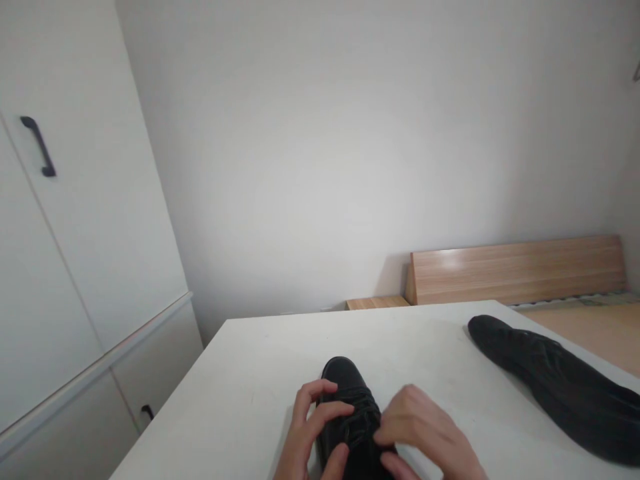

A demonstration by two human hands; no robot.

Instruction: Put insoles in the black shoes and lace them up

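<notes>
A black lace-up shoe stands on the white table at the bottom middle, toe pointing away from me. My left hand rests against the shoe's left side, its fingers curled over the laces. My right hand is at the shoe's right side with fingertips pinched on the laces near the tongue. The back part of the shoe is cut off by the frame's lower edge.
A second black shoe lies on its side at the table's right. White wardrobe doors with dark handles stand at the left. A wooden bed frame with headboard sits behind the table against the white wall.
</notes>
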